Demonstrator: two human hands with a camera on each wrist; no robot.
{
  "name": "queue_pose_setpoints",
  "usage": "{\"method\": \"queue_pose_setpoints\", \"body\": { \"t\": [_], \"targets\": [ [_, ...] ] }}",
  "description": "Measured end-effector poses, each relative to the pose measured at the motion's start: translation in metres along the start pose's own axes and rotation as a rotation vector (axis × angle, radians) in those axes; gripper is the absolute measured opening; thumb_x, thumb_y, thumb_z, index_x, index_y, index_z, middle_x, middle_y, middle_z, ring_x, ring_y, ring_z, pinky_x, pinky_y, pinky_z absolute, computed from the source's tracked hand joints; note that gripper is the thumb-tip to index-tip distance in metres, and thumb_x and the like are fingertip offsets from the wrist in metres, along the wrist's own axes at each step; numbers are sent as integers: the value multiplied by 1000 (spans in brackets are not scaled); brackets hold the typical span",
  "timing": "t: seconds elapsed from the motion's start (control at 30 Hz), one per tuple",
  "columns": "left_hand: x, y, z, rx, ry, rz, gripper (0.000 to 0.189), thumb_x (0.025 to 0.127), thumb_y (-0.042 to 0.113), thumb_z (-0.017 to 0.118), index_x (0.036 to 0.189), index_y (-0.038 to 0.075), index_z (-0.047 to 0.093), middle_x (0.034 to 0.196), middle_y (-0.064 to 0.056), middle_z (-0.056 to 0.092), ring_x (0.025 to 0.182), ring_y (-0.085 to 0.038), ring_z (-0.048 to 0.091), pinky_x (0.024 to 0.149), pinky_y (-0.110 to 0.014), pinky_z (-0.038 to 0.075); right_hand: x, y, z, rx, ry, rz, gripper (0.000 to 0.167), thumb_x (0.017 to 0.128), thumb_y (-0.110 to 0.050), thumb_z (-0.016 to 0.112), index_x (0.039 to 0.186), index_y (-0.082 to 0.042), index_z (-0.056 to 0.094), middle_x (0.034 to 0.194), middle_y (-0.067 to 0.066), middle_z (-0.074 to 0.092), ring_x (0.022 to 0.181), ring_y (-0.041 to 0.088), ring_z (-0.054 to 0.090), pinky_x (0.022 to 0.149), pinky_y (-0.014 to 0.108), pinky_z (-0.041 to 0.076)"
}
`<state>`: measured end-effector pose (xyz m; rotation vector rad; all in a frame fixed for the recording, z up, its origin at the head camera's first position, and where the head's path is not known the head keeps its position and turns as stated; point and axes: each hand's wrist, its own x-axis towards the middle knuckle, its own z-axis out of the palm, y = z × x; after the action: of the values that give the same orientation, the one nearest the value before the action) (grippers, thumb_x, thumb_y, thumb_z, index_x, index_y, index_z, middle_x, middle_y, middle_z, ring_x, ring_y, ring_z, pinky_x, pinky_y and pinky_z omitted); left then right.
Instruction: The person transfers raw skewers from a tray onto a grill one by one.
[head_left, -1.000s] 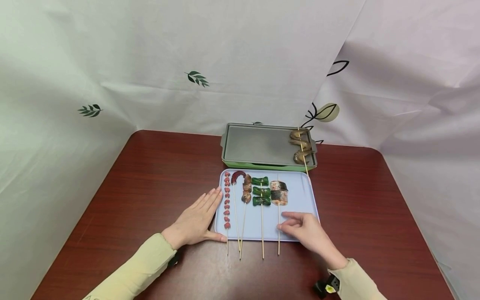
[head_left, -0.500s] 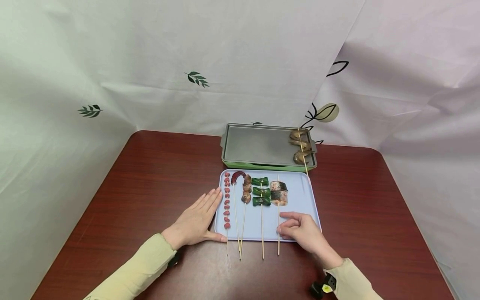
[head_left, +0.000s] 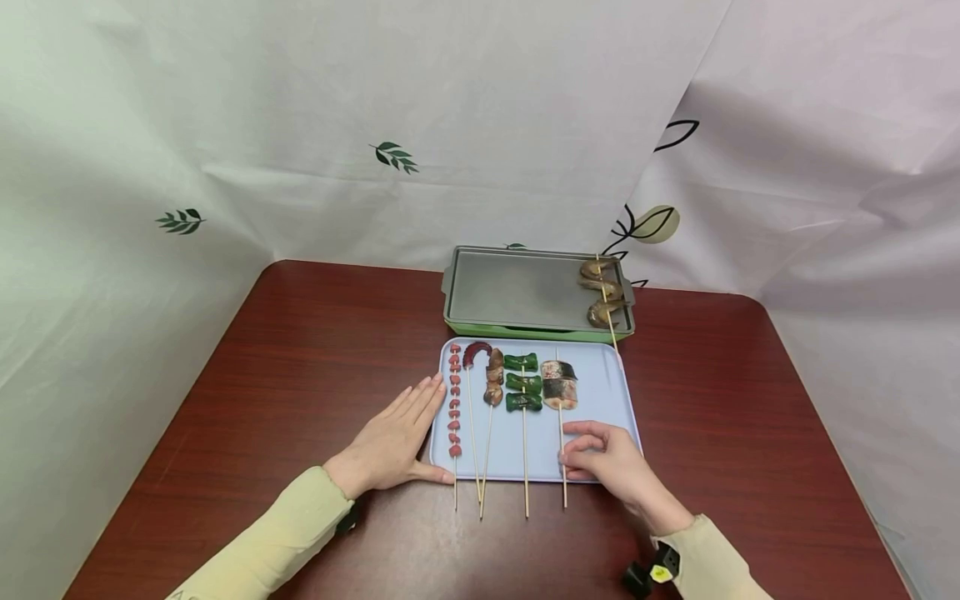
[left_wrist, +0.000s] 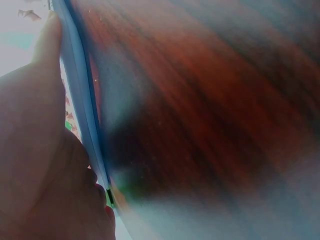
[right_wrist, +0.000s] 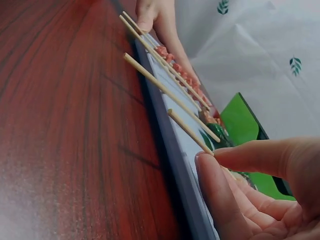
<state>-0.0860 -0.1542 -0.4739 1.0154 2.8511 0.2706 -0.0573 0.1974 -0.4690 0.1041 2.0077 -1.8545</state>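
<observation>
My right hand [head_left: 611, 458] pinches the stick of a skewer with two dark-skinned, pale pieces that look like fish [head_left: 559, 385]. In the right wrist view, thumb and index finger meet on that wooden stick [right_wrist: 190, 131]. Straight-fingered, my left hand [head_left: 393, 437] lies along the left edge of the pale blue tray [head_left: 600, 417]. Left of the fish skewer lie a green-wrapped skewer [head_left: 522, 383], a brown skewer [head_left: 493, 379], a dark red curled tentacle-like skewer [head_left: 476, 352] and a skewer of small red pieces [head_left: 453, 404].
Behind the tray stands a grey grill pan [head_left: 517, 287] on a green base. A skewer of brown curled pieces [head_left: 602, 292] lies at its right end, its stick reaching over the tray. All stand on a reddish-brown table [head_left: 337, 350], with white cloth behind.
My right thumb and fingers have closed on the fish skewer's stick, and its lower end has shifted slightly right. The left hand and the other skewers stay put.
</observation>
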Motion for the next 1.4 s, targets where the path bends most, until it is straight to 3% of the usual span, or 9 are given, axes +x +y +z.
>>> {"method": "queue_pose_setpoints", "body": {
  "t": [0.33, 0.8, 1.1, 1.4],
  "targets": [
    [0, 0, -1, -6, 9, 5, 126, 79, 81, 62, 158, -9, 21, 165, -23, 17, 152, -35, 18, 122, -45, 16, -2, 1, -3, 9, 29, 14, 48, 89, 10, 68, 134, 17, 52, 89, 16, 68, 80, 23, 71, 71, 38, 62],
    [0, 2, -2, -14, 5, 3, 124, 80, 79, 63, 157, -9, 22, 165, -24, 18, 151, -36, 19, 122, -46, 18, -15, -11, 0, -13, 32, -28, 51, 88, 10, 68, 136, 16, 52, 87, 12, 66, 79, 24, 73, 70, 40, 62],
    [0, 1, -1, -13, -6, -4, 125, 80, 80, 63, 158, -8, 21, 165, -24, 19, 152, -36, 18, 122, -47, 18, -22, -39, -2, -122, 36, -160, 49, 86, 14, 64, 134, 15, 55, 90, 17, 67, 75, 21, 73, 68, 39, 62],
    [0, 0, 0, -14, -16, -7, 125, 80, 81, 61, 158, -8, 20, 166, -22, 17, 152, -35, 16, 122, -46, 16, -3, -81, -16, -244, 98, -261, 47, 86, 12, 71, 132, 8, 61, 92, 19, 68, 74, 25, 73, 67, 41, 62]
  ]
}}
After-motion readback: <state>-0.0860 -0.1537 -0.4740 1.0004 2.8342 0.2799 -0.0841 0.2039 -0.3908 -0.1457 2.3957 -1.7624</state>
